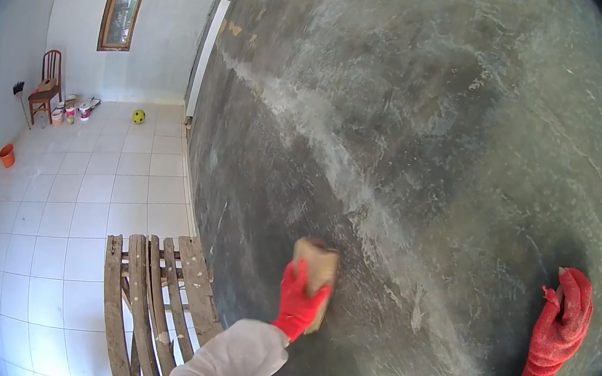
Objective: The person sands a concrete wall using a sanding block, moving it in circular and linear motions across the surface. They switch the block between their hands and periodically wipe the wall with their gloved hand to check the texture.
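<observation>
From the head view, I have my left hand (298,306) closed round a tan block (321,267), its fingers holding it against the grey wall (410,164), above and right of the wooden slats (143,289). My red-gloved right hand (560,329) is at the wall, well apart, fingers bunched; I can't tell whether they grip anything.

Left hand in red fabric glove (299,306): fingers bent in a grip, slightly blurred; left arm in pale, loose sleeve (233,358) reaching up and rightward; right hand, red-gloved (560,329), raised, fingers upward, slightly curved
</observation>
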`<action>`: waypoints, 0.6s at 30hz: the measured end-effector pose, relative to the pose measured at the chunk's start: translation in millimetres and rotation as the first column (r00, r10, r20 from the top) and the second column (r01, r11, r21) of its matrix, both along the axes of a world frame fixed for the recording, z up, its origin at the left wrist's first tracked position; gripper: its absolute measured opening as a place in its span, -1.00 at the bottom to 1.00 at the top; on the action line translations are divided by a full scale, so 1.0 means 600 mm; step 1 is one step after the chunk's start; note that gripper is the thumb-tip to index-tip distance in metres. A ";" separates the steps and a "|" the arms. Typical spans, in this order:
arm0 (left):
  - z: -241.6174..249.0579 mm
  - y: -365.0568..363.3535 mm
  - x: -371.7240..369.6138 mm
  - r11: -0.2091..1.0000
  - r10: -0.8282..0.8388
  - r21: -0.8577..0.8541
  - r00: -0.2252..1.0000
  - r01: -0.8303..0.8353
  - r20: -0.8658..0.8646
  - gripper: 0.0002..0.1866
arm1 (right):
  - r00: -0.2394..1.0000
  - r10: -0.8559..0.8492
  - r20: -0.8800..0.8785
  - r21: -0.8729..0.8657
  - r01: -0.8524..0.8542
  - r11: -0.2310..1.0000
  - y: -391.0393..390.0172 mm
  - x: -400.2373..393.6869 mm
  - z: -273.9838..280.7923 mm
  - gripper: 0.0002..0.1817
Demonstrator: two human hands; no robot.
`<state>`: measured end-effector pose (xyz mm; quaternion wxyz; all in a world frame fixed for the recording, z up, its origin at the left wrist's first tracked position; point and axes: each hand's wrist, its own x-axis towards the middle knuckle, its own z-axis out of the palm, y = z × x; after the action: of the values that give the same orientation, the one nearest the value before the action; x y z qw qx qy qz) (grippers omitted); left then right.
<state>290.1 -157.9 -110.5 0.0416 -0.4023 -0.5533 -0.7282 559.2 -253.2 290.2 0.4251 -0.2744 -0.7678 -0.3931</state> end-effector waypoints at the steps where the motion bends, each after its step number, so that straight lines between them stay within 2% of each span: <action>1: -0.052 0.013 -0.001 0.994 0.022 -0.111 0.986 -0.004 0.164 -0.05 | 1.000 0.005 0.002 0.000 -0.005 1.000 0.002 0.003 -0.003 -0.63; 2: -0.048 0.014 -0.005 0.994 0.027 -0.109 0.985 -0.009 0.169 -0.05 | 1.000 -0.026 0.014 0.010 0.026 1.000 0.005 0.009 -0.003 -0.64; 4: -0.012 0.019 -0.018 0.969 0.105 -0.239 0.976 -0.057 0.191 -0.12 | 0.998 -0.050 0.026 0.035 0.049 0.998 0.012 0.017 -0.002 -0.64; 5: 0.018 0.041 -0.035 0.994 0.060 -0.104 0.980 -0.040 0.190 -0.13 | 0.999 -0.052 -0.001 -0.005 0.052 0.999 0.012 0.022 -0.004 -0.63; 7: 0.149 0.047 -0.093 0.999 -0.012 0.041 1.000 0.012 -0.007 -0.14 | 0.997 -0.072 -0.026 -0.029 0.071 0.997 0.018 0.036 -0.010 -0.59; 9: 0.257 0.072 -0.145 0.975 -0.004 0.218 0.975 0.053 -0.221 -0.15 | 0.993 -0.114 -0.019 -0.043 0.113 0.993 0.020 0.047 -0.010 -0.58; 10: 0.293 0.071 -0.158 0.975 -0.001 0.215 0.976 0.049 -0.217 -0.15 | 0.987 -0.162 -0.015 -0.053 0.161 0.985 0.019 0.054 -0.009 -0.58; 12: 0.337 0.068 -0.171 0.978 0.091 0.208 0.927 -0.014 -0.364 -0.10 | 0.975 -0.219 -0.030 -0.101 0.215 0.971 0.018 0.068 -0.008 -0.58; 14: 0.285 0.079 -0.184 0.978 0.041 0.206 0.926 0.040 -0.375 -0.08 | 0.952 -0.307 0.000 -0.034 0.307 0.951 0.016 0.072 -0.007 -0.60; 16: 0.170 0.091 -0.182 0.989 -0.037 0.125 0.960 0.074 -0.276 -0.07 | 0.940 -0.340 -0.008 -0.047 0.339 0.939 0.014 0.081 -0.009 -0.61; 18: 0.051 0.093 -0.179 0.999 0.022 0.028 0.997 -0.020 -0.078 -0.05 | 0.910 -0.415 0.016 -0.040 0.416 0.909 0.020 0.103 -0.006 -0.61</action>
<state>182.4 -101.9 -79.6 0.0766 -0.4241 -0.5454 -0.7189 621.2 -241.4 286.5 0.3230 -0.4389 -0.7016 -0.4592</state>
